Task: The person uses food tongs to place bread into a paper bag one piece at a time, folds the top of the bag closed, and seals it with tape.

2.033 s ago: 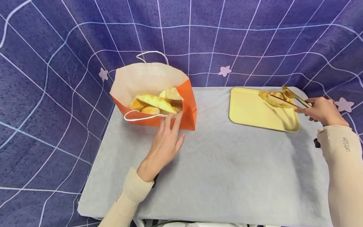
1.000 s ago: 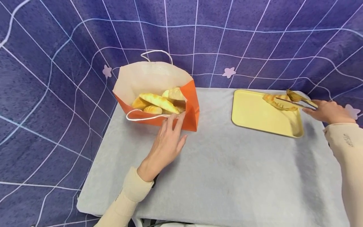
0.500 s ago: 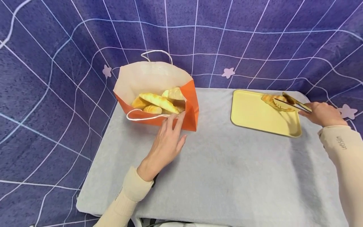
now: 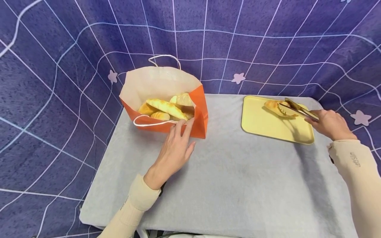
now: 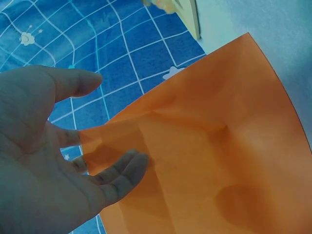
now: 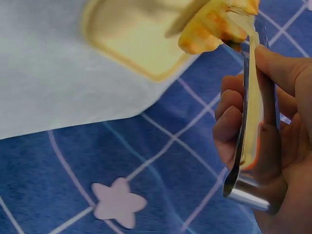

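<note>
My right hand (image 4: 331, 124) grips metal tongs (image 4: 300, 110), their two arms pressed towards each other under thumb and fingers. Between the tips sits a golden-brown bread (image 4: 275, 107), seemingly raised a little over the yellow tray (image 4: 253, 124). The right wrist view shows the same bread (image 6: 207, 29) at the top, partly cut off. On the left, an orange paper bag (image 4: 200, 112) stands upright with its mouth spread. My left hand (image 4: 174, 147) holds its near rim: some fingers reach behind the paper, others (image 5: 124, 178) lie outside it, and the thumb stays apart.
Several breads (image 4: 166, 107) lie inside the bag. White cord handles (image 4: 148, 124) hang at its front and stand up behind. A grey-white cloth (image 4: 238, 178) covers the table, and a blue gridded curtain (image 4: 220, 43) with star shapes surrounds it at the back and sides.
The tongs were around the bread at the tray's right end; they now pinch it and both have shifted left with my right hand. My left hand stays on the bag rim.
</note>
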### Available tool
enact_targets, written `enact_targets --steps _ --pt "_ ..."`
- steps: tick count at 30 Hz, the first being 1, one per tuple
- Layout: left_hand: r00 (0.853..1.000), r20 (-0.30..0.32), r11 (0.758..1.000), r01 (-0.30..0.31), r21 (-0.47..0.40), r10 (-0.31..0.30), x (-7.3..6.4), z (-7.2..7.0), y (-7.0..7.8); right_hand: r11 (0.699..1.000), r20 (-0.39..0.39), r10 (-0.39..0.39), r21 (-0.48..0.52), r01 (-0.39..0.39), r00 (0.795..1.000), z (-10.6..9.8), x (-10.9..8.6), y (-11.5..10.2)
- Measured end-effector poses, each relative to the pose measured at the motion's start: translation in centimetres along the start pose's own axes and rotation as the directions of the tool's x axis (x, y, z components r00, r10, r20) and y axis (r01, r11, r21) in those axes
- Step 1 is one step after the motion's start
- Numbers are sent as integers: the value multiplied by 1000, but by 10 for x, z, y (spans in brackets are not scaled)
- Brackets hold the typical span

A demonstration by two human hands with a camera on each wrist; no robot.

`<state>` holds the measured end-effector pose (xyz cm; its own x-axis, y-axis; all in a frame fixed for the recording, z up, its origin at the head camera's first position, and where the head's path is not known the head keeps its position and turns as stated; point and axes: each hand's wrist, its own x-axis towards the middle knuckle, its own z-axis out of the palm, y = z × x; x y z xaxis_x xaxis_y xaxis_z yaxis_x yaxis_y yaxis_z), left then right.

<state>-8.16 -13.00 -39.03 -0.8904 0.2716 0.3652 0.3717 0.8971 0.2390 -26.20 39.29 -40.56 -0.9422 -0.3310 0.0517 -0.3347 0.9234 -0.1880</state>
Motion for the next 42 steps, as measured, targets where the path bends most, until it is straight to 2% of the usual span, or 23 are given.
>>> enact_targets --steps 3,7,14,22,26,31,37,42 --pt "1000 -7 1000 -2 3 2 -1 0 0 999 -67 -46 10 47 997 -8 1 -12" --pt "1000 -16 1000 -10 9 10 0 -1 1 994 -152 -105 12 108 983 -22 1 -33" --pt "1000 -18 1000 -8 30 9 2 -3 2 971 -245 -230 4 238 942 -56 -1 -89" --pt "1000 -2 1000 10 27 -10 1 -5 3 950 -322 -288 20 311 902 -88 -5 -156" --pt "1000 -7 999 0 38 0 2 -4 4 933 -368 -323 30 359 872 -99 -7 -183" --pt "1000 -21 999 -16 45 17 3 -5 4 894 -416 -391 39 446 821 -115 -2 -222" --pt "1000 -9 999 -1 54 1 3 -7 4 825 -421 -493 51 563 761 -128 12 -275" --pt "1000 -3 998 -6 64 7 3 -7 6 792 -392 -536 75 606 748 -126 28 -311"
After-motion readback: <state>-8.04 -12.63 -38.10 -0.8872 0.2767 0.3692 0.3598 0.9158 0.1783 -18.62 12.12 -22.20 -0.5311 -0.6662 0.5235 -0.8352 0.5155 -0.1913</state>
